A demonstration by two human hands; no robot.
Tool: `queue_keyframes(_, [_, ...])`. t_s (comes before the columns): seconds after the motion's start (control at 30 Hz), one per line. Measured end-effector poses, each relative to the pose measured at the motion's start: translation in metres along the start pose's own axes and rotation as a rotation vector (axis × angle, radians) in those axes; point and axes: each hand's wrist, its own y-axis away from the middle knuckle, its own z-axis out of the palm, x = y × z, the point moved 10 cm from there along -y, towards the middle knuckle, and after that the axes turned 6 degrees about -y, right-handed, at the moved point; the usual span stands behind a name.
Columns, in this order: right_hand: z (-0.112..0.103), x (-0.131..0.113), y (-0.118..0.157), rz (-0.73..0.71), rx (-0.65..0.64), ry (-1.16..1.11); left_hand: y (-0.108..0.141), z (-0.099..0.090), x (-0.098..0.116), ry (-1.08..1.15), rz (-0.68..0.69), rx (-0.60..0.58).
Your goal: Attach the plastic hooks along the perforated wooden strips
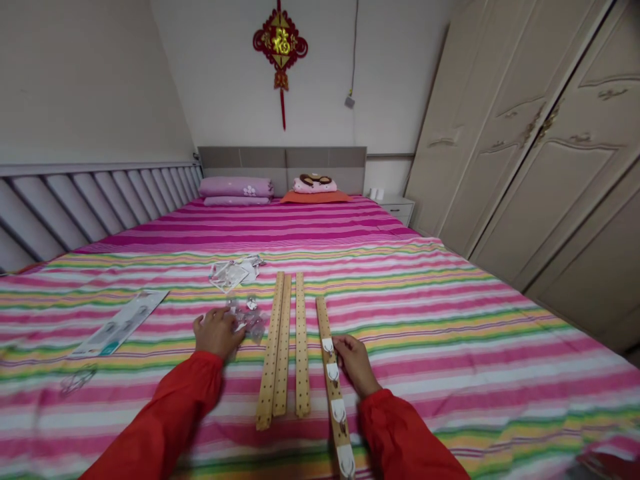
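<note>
My right hand is closed, its fingertips pinching at the edge of a white adhesive hook on a perforated wooden strip. Below that hook, several more white hooks, such as this one, sit in a row down the same strip. On the left, my left hand rests with bent fingers at the edge of a pile of small clear plastic packets. A bit of white shows by its thumb, but what the fingers hold cannot be made out. Between the hands lie three more perforated wooden strips.
Flat clear packaging lies beyond the packets. Farther left are a long blister card and a thin wire-like item. Everything rests on a striped bedsheet. A railing borders the left; wardrobes stand right.
</note>
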Motion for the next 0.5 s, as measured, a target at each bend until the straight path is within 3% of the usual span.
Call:
queue_keyframes(0.3, [0.001,0.002,-0.001,0.004,-0.005,-0.023,0.002,0.001,0.006,0.021,0.010,0.033])
queue_keyframes(0.4, [0.001,0.002,0.000,0.011,-0.001,-0.026,0.000,-0.007,-0.010,0.178,-0.108,0.083])
queue_keyframes(0.5, [0.001,0.001,0.001,0.022,0.002,-0.022,-0.002,-0.008,-0.037,0.536,-0.294,0.103])
